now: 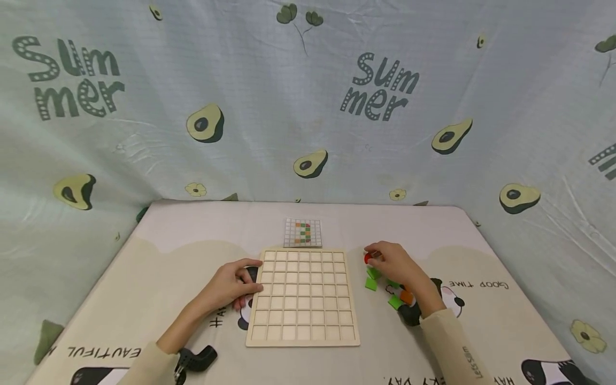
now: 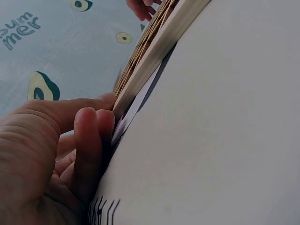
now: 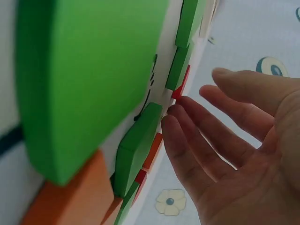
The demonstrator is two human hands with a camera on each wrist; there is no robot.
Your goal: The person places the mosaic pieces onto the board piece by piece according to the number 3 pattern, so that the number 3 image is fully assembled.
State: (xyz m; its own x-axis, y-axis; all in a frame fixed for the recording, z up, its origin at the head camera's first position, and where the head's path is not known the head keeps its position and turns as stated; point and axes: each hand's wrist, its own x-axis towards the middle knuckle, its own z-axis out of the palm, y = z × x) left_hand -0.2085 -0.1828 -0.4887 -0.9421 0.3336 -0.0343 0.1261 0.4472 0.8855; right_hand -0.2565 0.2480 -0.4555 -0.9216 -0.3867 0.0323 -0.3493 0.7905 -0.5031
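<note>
My left hand point(image 1: 226, 286) holds the left edge of a pale wooden grid board point(image 1: 303, 342); in the left wrist view its fingertips point(image 2: 108, 98) meet the board's rim point(image 2: 154, 56). The other fingers curl beside that rim. On the right, my right hand point(image 1: 397, 264) reaches over a red piece point(image 1: 368, 258). Its fingers look loosely spread in the right wrist view, with no piece visibly pinched; the red piece point(image 3: 182, 84) shows just past the fingertips. Green tiles point(image 1: 370, 284) and an orange tile point(image 1: 406, 297) lie under and beside this hand, partly hidden.
A small card point(image 1: 302, 233) with a coloured grid pattern lies behind the board. The table cover point(image 1: 192, 230) has printed pandas and lettering. A curtain point(image 1: 260, 96) with avocado prints rises at the table's back and sides.
</note>
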